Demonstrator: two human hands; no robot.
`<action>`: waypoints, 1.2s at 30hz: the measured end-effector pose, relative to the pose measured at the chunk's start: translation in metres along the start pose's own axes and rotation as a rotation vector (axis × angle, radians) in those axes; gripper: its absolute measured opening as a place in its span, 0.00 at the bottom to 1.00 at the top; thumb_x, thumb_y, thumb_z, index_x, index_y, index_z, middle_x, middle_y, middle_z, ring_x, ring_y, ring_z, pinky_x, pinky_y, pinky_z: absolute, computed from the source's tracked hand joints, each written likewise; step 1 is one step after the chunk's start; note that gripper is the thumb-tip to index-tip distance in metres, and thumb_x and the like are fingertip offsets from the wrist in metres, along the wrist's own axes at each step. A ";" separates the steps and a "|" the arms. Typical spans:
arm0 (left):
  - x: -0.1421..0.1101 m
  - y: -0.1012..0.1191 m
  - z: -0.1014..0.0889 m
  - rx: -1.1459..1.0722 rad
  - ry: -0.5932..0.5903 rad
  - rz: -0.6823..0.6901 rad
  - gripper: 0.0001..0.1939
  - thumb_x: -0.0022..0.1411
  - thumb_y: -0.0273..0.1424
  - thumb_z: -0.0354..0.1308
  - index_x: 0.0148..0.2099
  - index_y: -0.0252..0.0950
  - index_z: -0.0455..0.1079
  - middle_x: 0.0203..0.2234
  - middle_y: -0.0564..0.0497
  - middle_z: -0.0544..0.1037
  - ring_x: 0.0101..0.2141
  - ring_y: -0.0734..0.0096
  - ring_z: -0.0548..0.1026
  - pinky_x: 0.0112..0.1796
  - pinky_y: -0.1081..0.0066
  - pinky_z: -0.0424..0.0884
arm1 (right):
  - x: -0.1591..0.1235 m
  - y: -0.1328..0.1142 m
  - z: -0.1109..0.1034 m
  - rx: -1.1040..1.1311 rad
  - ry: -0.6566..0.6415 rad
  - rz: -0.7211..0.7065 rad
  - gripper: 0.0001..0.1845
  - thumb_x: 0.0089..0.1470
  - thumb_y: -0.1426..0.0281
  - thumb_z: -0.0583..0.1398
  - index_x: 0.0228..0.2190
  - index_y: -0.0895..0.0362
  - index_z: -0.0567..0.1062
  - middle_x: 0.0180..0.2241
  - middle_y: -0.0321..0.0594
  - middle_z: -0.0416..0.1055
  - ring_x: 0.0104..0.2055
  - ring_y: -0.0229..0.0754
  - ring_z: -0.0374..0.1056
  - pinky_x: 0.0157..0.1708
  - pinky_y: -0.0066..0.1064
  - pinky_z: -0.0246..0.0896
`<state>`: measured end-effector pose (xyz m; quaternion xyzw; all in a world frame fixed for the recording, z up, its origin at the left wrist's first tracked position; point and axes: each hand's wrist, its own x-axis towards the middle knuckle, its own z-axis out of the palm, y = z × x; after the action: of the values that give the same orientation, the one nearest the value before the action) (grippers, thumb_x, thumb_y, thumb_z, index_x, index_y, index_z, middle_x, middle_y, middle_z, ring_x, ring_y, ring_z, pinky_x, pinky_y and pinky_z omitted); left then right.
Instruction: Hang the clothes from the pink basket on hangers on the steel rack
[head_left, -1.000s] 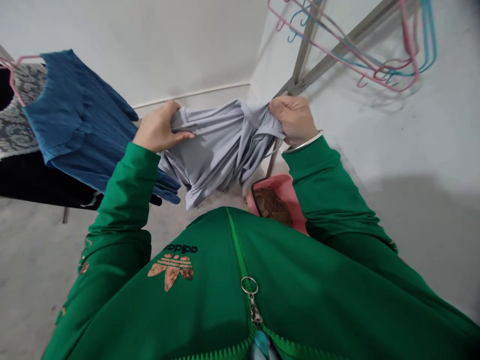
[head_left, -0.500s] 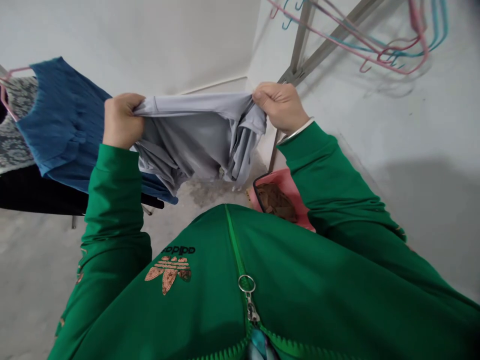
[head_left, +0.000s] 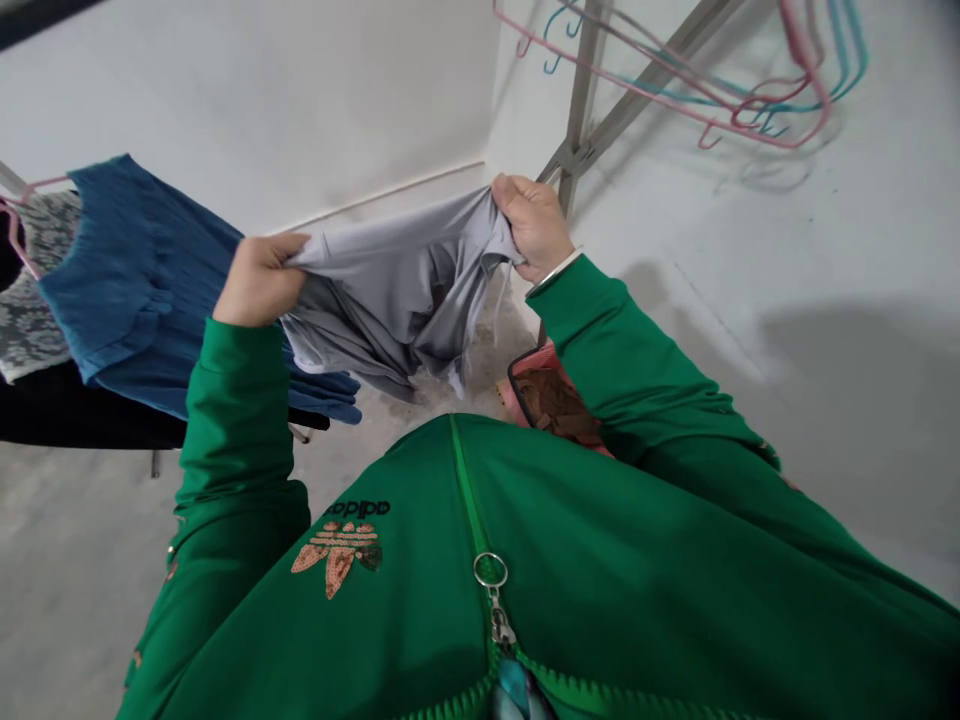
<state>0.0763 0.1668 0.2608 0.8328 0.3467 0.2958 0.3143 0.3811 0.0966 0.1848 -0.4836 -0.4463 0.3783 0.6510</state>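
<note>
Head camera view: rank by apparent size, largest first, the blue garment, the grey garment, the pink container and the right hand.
1. Blue garment
2. Grey garment
3. Right hand and pink container: too close to rank, since the container is partly hidden.

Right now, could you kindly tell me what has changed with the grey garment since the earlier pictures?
The left hand has closed on the edge of the grey garment, and with the right hand spreads it open, top edge pulled taut. The blue garment hangs unchanged.
</note>
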 end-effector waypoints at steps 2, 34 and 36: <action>-0.004 0.001 0.007 -0.031 -0.271 -0.055 0.10 0.45 0.15 0.55 0.28 0.30 0.74 0.22 0.55 0.75 0.30 0.70 0.72 0.38 0.70 0.70 | 0.000 -0.009 0.004 0.120 0.061 -0.055 0.30 0.35 0.38 0.63 0.20 0.49 0.62 0.19 0.31 0.55 0.25 0.37 0.51 0.28 0.32 0.54; 0.019 -0.091 0.131 -0.561 0.326 -0.324 0.25 0.47 0.56 0.59 0.28 0.38 0.64 0.20 0.55 0.71 0.31 0.68 0.72 0.30 0.70 0.69 | -0.048 -0.058 0.008 0.094 0.113 -0.301 0.40 0.46 0.31 0.43 0.16 0.56 0.42 0.12 0.31 0.37 0.17 0.36 0.38 0.23 0.33 0.49; 0.034 -0.078 0.086 -0.568 0.398 -0.201 0.25 0.46 0.55 0.63 0.28 0.38 0.65 0.21 0.55 0.72 0.35 0.68 0.73 0.34 0.68 0.71 | -0.048 -0.049 -0.001 0.005 0.147 -0.292 0.38 0.49 0.33 0.43 0.16 0.54 0.45 0.13 0.32 0.42 0.19 0.38 0.45 0.28 0.37 0.55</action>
<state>0.1269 0.2095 0.1588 0.6002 0.3855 0.5041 0.4869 0.3696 0.0402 0.2222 -0.4383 -0.4622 0.2445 0.7311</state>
